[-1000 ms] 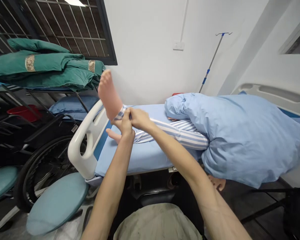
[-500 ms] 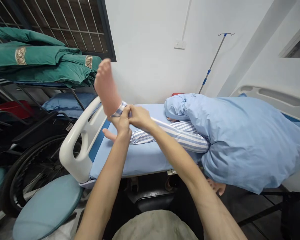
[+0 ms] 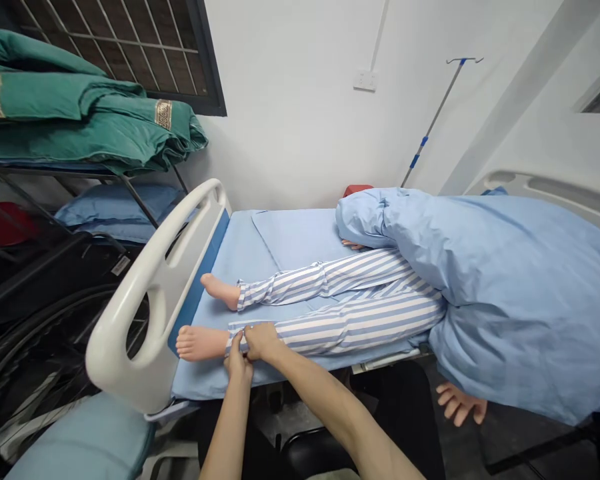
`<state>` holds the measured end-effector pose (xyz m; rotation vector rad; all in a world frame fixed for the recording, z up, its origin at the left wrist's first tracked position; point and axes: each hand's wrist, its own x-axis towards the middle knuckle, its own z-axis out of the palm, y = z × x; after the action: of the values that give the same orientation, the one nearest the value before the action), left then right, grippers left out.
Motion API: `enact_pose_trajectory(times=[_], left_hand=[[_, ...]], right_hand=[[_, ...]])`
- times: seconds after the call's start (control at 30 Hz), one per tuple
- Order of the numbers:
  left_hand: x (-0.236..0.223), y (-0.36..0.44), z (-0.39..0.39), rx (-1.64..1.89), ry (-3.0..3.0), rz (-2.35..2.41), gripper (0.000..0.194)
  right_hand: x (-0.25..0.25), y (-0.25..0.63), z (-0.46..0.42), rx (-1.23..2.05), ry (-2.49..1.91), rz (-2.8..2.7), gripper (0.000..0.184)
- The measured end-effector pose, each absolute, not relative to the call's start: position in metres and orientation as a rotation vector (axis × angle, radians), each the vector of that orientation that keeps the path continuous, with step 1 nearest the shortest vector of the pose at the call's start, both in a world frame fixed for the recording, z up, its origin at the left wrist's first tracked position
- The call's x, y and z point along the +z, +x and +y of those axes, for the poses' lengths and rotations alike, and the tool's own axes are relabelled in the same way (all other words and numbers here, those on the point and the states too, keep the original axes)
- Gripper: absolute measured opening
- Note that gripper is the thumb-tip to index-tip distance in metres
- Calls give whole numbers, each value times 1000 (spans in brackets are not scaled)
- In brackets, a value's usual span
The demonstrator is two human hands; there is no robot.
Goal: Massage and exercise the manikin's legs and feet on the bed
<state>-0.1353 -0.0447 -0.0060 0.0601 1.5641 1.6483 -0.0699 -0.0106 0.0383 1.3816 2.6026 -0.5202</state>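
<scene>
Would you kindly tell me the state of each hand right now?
Left hand: closed, pinching the striped trouser cuff.
Right hand: closed, on the same cuff.

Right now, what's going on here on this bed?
A person's left hand and right hand are holding the cuff of a striped pajama leg, just above a bare foot. A figure lies on a hospital bed, its top half under a light blue blanket. Its other bare foot rests nearby on the blue sheet.
</scene>
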Motion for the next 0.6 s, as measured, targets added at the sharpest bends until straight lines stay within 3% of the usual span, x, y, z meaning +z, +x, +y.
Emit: enact_pose_trajectory(times=[0.33, 0.47, 0.6], left_hand=[[-4, -135, -38, 1573, -42, 1648, 24], [32, -127, -38, 1698, -25, 1634, 27], [98, -107, -34, 1989, -91, 1427, 46]], right_hand=[[39, -70, -8, -493, 1373, 2583, 62], [74, -61, -12, -479, 1368, 2679, 58], [138, -41, -14, -413, 1401, 2820, 51]])
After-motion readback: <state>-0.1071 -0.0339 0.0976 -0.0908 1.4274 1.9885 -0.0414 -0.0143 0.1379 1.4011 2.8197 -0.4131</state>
